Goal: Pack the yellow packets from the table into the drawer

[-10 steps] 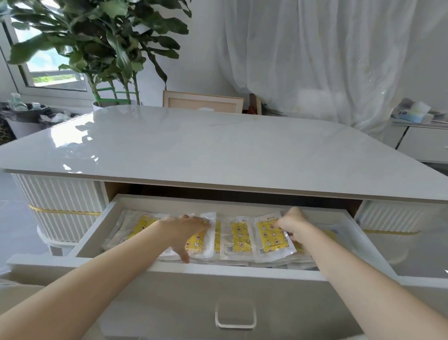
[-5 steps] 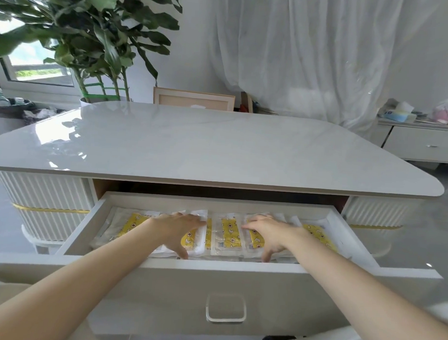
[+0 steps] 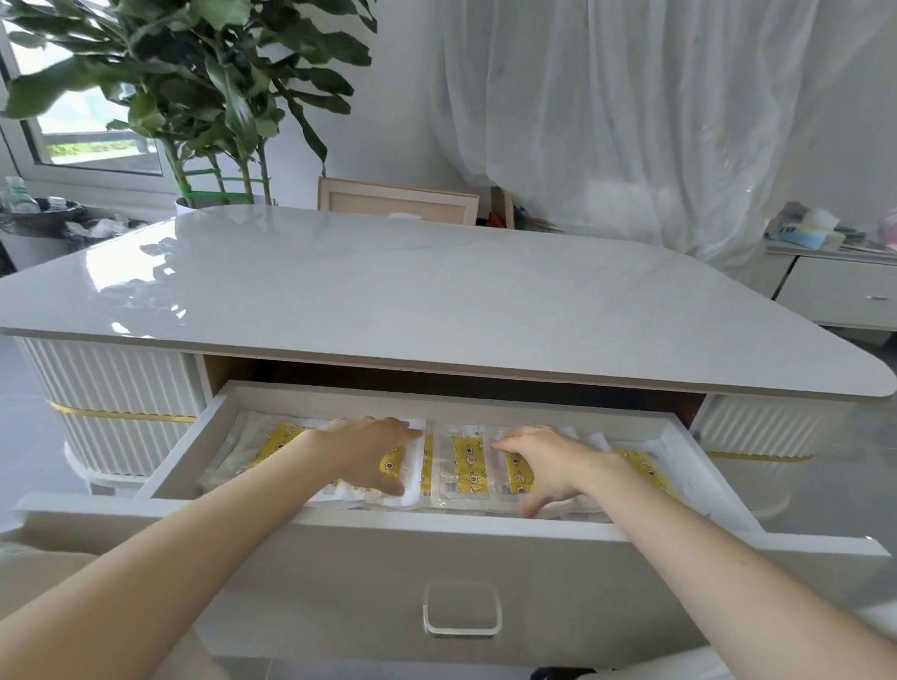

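Sheer white curtain (image 3: 626, 116) and a big leafy plant (image 3: 191, 71) stand behind a glossy pale worktop (image 3: 438, 298). Below its near edge the drawer (image 3: 190, 446) is pulled well out. Yellow packets (image 3: 464, 466) lie in it as a row of overlapping clear sleeves, reaching nearly from the left wall to the right.

Both hands are down inside. The left hand (image 3: 367, 452) lies flat on the packets left of centre, fingers straight. The right hand (image 3: 549, 467) lies flat just right of centre, fingers spread, thumb reaching toward the front wall. Neither grips anything; they seem to press or smooth the layer. Every packet in sight lies in the drawer, so the packing looks nearly finished.

The risk from here, as I judge it, is the slick wrapping. Pushed sideways, the sleeves could slide over each other and bunch into a hump. A hump standing above the drawer's rim could catch on the frame under the worktop when the drawer goes in, creasing or jamming a packet. Pushing at the clear handle (image 3: 461, 610) before both hands are out would pinch fingers.
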